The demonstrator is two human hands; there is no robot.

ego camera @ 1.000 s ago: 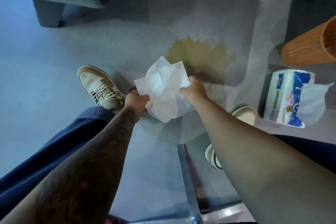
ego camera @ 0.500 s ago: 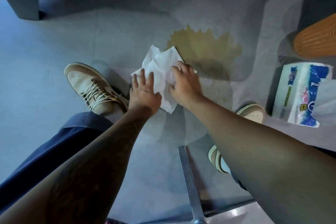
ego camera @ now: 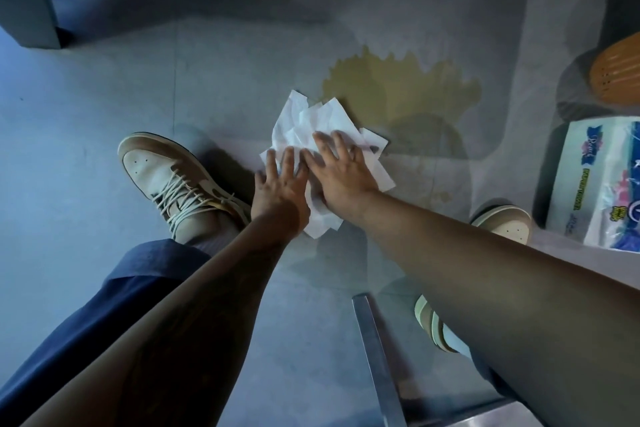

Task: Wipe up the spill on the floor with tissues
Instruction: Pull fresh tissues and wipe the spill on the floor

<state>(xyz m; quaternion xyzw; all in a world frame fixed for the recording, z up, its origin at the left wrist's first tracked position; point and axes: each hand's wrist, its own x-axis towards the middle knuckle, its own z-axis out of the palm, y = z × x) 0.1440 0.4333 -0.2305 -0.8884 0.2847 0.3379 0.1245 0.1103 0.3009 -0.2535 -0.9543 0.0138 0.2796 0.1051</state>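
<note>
Both hands lie flat, palms down, on a crumpled white tissue (ego camera: pixel 320 135) spread on the grey floor (ego camera: pixel 104 107). The left hand (ego camera: pixel 278 184) covers the tissue's near-left part, fingers spread and pointing away from the person. The right hand (ego camera: pixel 341 173) presses the middle and right part, fingers spread, pointing away and slightly left. Neither grip is clamped on the tissue; both are open and pressing.

The tissue lies at the near-left edge of the spill (ego camera: pixel 401 94). Its long axis runs from the far-left corner toward the near-right, roughly along the spill's margin. One far corner touches or just overlaps the yellow-brown liquid; most of the spill lies uncovered beyond and to the right.

A tan shoe (ego camera: pixel 173 180) stands just left of the left hand. A second shoe (ego camera: pixel 502 222) is near the right forearm. A tissue pack (ego camera: pixel 595 184) lies at the right edge, well apart from the tissue. An orange bin (ego camera: pixel 616 69) sits beyond the pack.
</note>
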